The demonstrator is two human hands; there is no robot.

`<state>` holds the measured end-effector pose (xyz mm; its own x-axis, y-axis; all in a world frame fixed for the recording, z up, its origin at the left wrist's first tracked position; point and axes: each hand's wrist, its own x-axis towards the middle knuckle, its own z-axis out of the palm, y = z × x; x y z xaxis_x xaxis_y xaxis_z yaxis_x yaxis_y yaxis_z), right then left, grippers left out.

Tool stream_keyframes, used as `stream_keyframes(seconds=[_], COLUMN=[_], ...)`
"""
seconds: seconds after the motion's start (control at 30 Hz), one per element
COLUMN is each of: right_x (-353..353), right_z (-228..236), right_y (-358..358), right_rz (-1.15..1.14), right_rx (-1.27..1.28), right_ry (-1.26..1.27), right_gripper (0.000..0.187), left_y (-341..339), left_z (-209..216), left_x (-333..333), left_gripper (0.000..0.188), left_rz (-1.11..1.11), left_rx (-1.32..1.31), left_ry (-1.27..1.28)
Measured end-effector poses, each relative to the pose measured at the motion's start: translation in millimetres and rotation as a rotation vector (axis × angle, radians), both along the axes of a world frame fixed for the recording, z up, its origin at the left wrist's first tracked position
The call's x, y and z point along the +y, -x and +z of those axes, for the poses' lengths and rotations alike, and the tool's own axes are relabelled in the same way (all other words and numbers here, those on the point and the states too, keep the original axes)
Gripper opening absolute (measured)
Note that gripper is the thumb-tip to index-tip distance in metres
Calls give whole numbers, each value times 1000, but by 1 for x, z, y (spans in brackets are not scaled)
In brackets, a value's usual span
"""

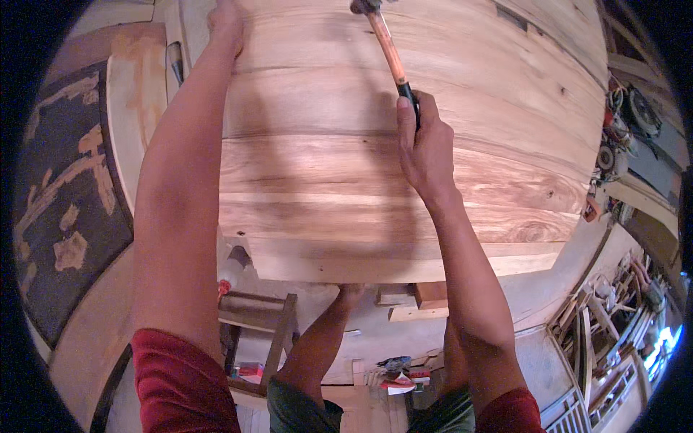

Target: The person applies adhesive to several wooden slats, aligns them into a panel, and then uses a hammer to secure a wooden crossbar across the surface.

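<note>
My right hand (429,144) is closed around the black grip of a hammer (388,50). The hammer has an orange-brown wooden handle, and its dark metal head reaches the upper edge of the view. Beneath it lies a wide wooden panel (310,166) made of several joined planks with streaked grain. My left arm stretches far forward along the panel's left edge. At the top of the view, my left hand (227,30) is beside that edge; its fingers are cut off or hidden, so its grip does not show.
A dark, patchy board (72,209) stands at the left. A small wooden stool (263,317) is below the panel, near my legs. Cords and tools (621,123) lie at the right, with a pile of wood scraps (610,310) lower down. Wood blocks (426,297) sit under the panel's front edge.
</note>
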<state>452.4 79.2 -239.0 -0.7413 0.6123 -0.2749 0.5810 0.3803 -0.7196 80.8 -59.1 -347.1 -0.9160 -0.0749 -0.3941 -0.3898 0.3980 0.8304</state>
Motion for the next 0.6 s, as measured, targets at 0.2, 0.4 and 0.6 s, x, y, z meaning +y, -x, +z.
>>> stream_keyframes(seconds=[0.2,0.4,0.6], right_x=[51,111,108], right_z=[-3,-14,-5], right_y=[-29,-46,-49], right_rz=[-164,-189,-284], right_rx=[96,-186,-212], right_ry=[-163,-279,-236], right_gripper=[27,32,37], left_y=[10,-28,-8], left_z=[-27,-17,-9], left_x=[-1,21,-1], left_gripper=[85,85,86], left_rz=[9,3,-65], left_rx=[-34,-64,15], left_ry=[-113,-120,-194])
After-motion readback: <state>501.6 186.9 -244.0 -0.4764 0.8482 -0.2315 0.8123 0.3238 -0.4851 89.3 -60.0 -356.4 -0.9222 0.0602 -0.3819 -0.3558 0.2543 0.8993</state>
